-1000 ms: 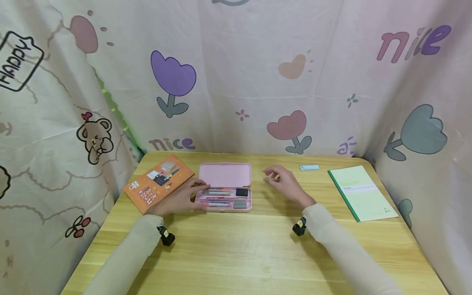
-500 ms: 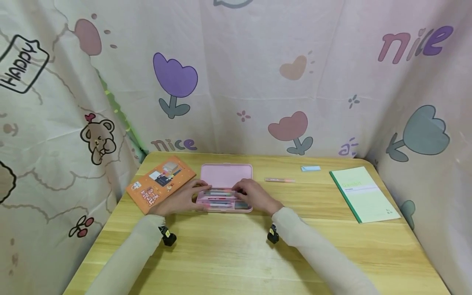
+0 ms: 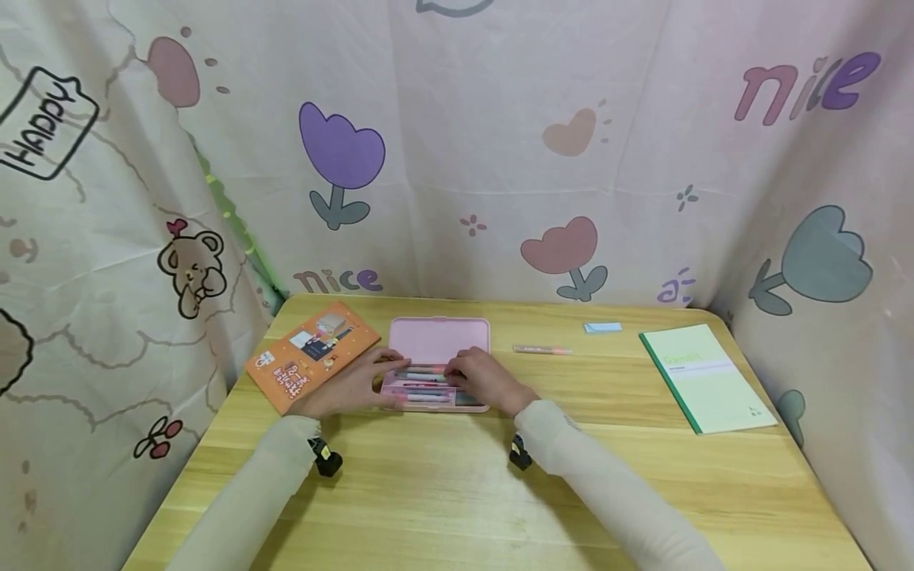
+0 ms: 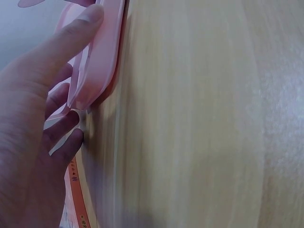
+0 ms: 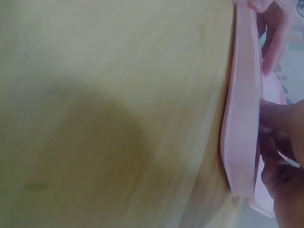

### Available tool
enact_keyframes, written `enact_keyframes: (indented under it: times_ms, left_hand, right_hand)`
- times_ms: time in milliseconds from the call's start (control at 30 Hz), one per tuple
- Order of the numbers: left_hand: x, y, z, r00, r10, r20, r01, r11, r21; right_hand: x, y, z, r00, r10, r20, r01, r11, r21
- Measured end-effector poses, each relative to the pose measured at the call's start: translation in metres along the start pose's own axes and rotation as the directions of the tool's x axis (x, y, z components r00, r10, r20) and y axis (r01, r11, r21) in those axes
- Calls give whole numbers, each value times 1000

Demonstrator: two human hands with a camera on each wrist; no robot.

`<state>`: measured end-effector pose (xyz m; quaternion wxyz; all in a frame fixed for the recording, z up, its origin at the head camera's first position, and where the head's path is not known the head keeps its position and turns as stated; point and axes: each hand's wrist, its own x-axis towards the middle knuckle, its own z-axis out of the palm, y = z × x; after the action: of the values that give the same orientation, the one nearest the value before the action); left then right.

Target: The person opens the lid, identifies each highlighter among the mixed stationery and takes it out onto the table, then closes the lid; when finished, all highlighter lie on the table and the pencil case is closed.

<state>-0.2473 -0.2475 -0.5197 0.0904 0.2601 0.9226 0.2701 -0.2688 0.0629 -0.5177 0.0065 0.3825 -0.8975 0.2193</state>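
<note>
A pink pencil case (image 3: pixel 439 339) lies with its lid folded back at the table's far middle, several pens (image 3: pixel 427 396) in its compartments. My left hand (image 3: pixel 355 382) holds the left end of the case; in the left wrist view the thumb (image 4: pixel 78 35) lies on the front wall, the fingers behind. Over the right half my right hand (image 3: pixel 487 381) reaches in, thumb and fingers curled together at the end of a pen (image 3: pixel 426 377); the grip is partly hidden. A single orange-tipped pen (image 3: pixel 543 350) lies on the table to the right.
An orange booklet (image 3: pixel 314 353) lies left of the case, partly under my left forearm. Farther right are a small light-blue object (image 3: pixel 603 327) and a pale green notebook (image 3: pixel 707 379). Printed curtains (image 3: pixel 457 143) stand behind the wooden table (image 3: pixel 457 492).
My right hand has left the orange-tipped pen on the table and moved left into the case, its fingers now among the pens. The left hand stays on the case.
</note>
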Motion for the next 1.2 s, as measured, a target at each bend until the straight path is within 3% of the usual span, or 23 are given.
enact_keyframes:
  times_ms: [533, 733, 1000, 1200]
  left_hand:
    - [1, 1, 1, 1000, -3, 2, 3, 1000, 0]
    - [1, 2, 0, 1000, -1, 3, 1, 1000, 11]
    - [1, 1, -1, 1000, -4, 17, 4, 1000, -11]
    - [1, 1, -1, 1000, 9, 9, -10, 1000, 9]
  right_hand:
    - [9, -12, 3, 997, 68, 26, -65, 992, -105]
    - [4, -10, -7, 999, 52, -5, -52, 999, -12]
    - [-3, -2, -10, 992, 125, 19, -126, 978, 165]
    - [-11, 10, -13, 988, 137, -68, -122, 974, 191]
